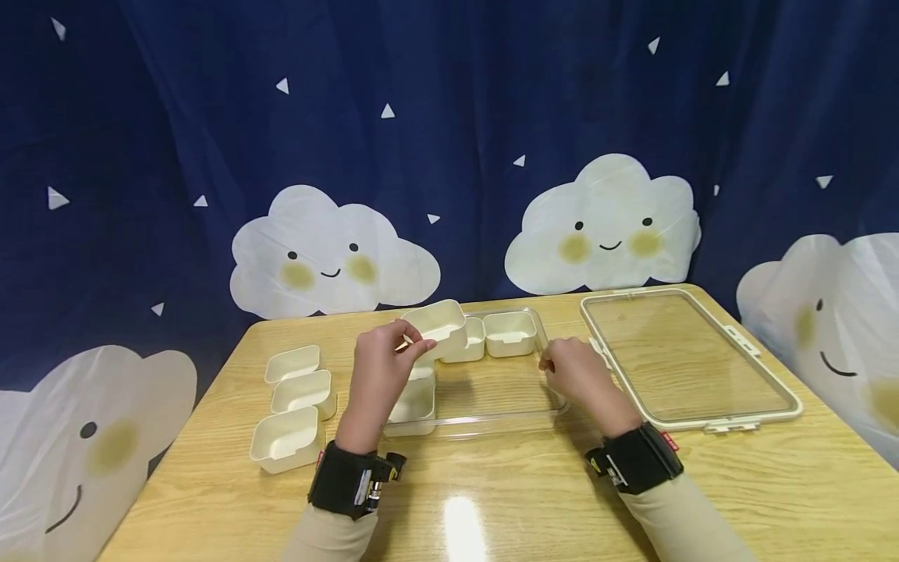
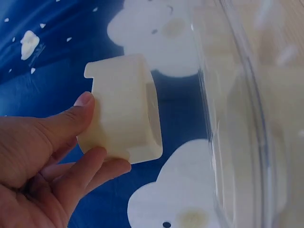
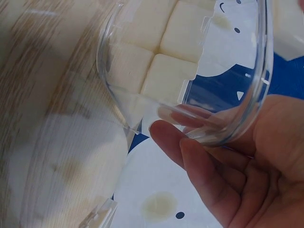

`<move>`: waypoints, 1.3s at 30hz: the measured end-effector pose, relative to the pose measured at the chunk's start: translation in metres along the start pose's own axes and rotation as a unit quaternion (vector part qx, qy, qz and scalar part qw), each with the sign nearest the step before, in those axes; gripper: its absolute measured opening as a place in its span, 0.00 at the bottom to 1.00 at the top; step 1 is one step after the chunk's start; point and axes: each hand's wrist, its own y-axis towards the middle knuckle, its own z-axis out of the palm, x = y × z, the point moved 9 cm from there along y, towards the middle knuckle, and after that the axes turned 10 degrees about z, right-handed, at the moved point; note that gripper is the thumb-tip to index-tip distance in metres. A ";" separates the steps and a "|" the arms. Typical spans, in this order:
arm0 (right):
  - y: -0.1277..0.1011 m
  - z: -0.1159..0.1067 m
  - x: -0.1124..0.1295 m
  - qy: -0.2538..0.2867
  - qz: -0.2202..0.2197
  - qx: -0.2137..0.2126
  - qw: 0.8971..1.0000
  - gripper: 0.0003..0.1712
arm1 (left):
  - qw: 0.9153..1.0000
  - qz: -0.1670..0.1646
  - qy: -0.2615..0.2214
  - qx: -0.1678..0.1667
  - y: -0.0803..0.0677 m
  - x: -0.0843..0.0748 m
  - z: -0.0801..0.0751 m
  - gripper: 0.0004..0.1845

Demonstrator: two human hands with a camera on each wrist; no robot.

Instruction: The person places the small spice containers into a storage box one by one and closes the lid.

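My left hand (image 1: 416,340) pinches a small cream cup (image 1: 437,325) between thumb (image 2: 71,114) and fingers, holding it tilted in the air over the back left of a clear tray (image 1: 492,421). In the left wrist view the cup (image 2: 126,114) shows its side next to the tray's clear wall (image 2: 237,118). Three more cream cups (image 1: 509,332) sit inside the tray. My right hand (image 1: 551,365) grips the tray's right rim (image 3: 259,90), its fingers (image 3: 190,152) lying under the clear wall.
Three cream cups (image 1: 291,406) stand in a row on the wooden table (image 1: 492,499), left of the tray. A clear lid with a white frame (image 1: 730,336) lies flat to the right. A blue curtain with cloud prints hangs behind.
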 end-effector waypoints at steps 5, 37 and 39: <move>0.001 0.001 0.000 -0.004 0.001 -0.002 1.000 0.11 | 0.999 -0.021 0.002 0.025 0.003 -0.003 0.020 0.11; 0.001 -0.002 0.004 -0.010 -0.003 -0.014 1.000 0.13 | 0.990 0.011 0.099 0.097 -0.017 0.001 0.071 0.06; 0.000 -0.002 0.005 -0.010 -0.003 -0.012 1.000 0.13 | 0.988 0.007 0.108 0.107 -0.020 0.004 0.072 0.06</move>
